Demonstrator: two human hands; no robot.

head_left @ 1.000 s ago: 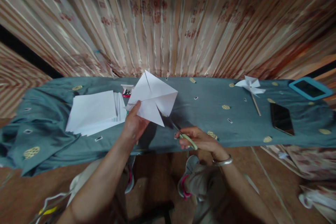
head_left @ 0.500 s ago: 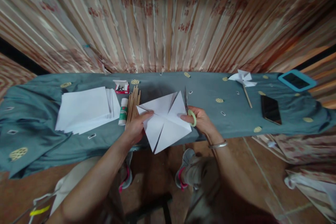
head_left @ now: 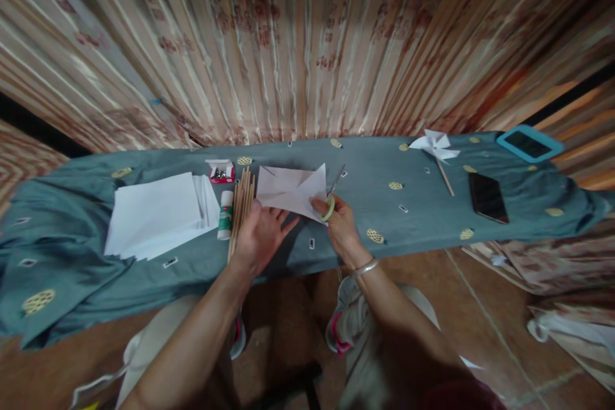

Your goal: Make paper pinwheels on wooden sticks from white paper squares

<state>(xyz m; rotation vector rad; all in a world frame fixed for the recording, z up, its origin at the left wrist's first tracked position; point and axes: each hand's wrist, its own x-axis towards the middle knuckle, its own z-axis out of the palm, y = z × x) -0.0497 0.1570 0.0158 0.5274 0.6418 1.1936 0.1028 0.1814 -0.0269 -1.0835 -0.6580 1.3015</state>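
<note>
A square of white paper with slits cut in from its corners hangs low over the table, tilted. My right hand grips the scissors by their pale green handles, blades pointing away from me, and its thumb pins the paper's near right corner. Just below the paper's near edge, my left hand is turned partly palm up with its fingers apart, holding nothing. Beside it lies a bundle of wooden sticks. A glue stick rests at the bundle's left.
A stack of white paper covers the table's left part. Behind the glue stick sits a small red box of metal bits. Toward the right are a paper pinwheel, a black phone and a blue-framed tablet. A curtain hangs behind.
My left hand has let go of the paper and opened. The paper has swung flatter and farther from me, still held by my right hand, which has moved left with the scissors.
</note>
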